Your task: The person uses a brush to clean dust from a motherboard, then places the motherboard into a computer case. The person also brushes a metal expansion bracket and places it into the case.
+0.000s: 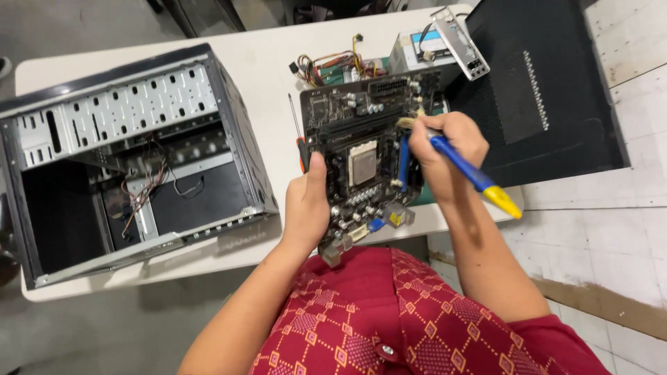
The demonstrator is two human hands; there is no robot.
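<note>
Motherboard (365,149), dark and crowded with sockets and capacitors, is held tilted above the near edge of a white table (271,62), its lower port end hanging over the person's red patterned lap. The left hand (307,205) grips the board's left edge, thumb pressed flat on the top face and fingers curled out of sight beneath. The right hand (445,149) is closed around a brush (469,170) with a blue handle and yellow end, its pale bristles touching the board's upper right area beside the blue memory slots (404,161). The square processor socket (363,163) sits near the board's middle, between the two hands.

To the left on the table lies an open metal computer case (132,153), on its side with loose wires showing inside; it is near the left hand but not touching it. A screwdriver (297,135) with a red-and-black handle lies just beside the board's left edge, partly hidden by it. Behind the board are a bundle of coloured cables (333,66), a power supply unit (417,45) and a thin metal port shield (458,42). A black side panel (542,90) lies at the right, close behind the right hand.
</note>
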